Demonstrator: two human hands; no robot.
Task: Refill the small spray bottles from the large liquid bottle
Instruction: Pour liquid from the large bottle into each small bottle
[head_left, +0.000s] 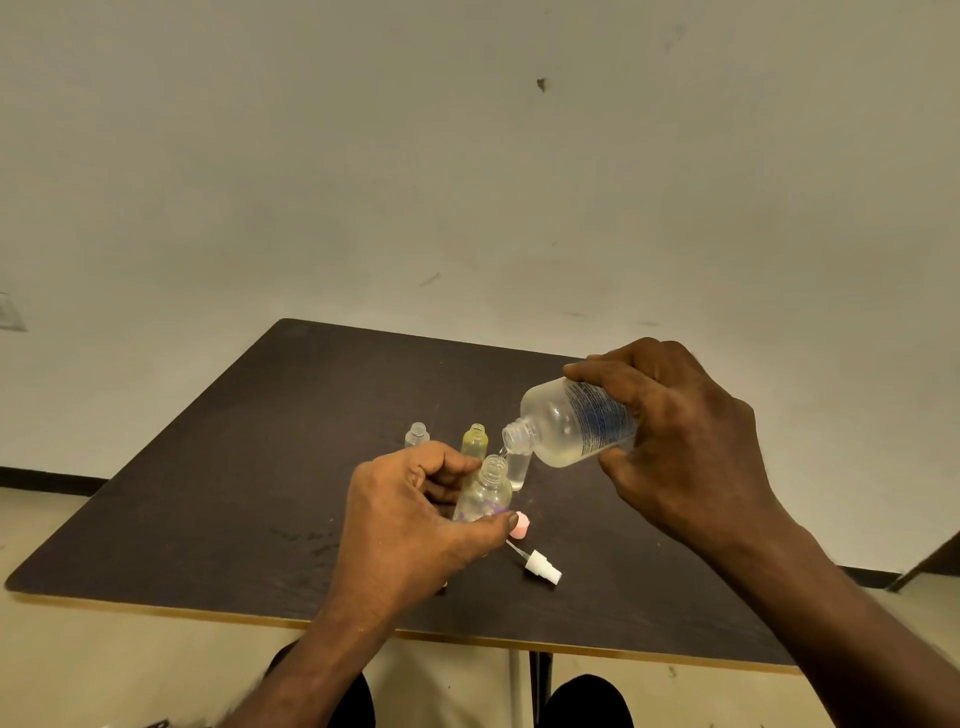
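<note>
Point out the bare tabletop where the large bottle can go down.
Free: the table's left half, left of the left hand, and the far strip behind the small open bottles. Crowded: centre, round the held bottle, pink cap and spray pump.

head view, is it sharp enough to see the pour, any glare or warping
Head view: soft, even light; the big bottle and the small bottle are fairly sharp, with small highlights on the plastic. The stream is barely visible. Wide-angle bending shows in the table edges; no strong glare.
</note>
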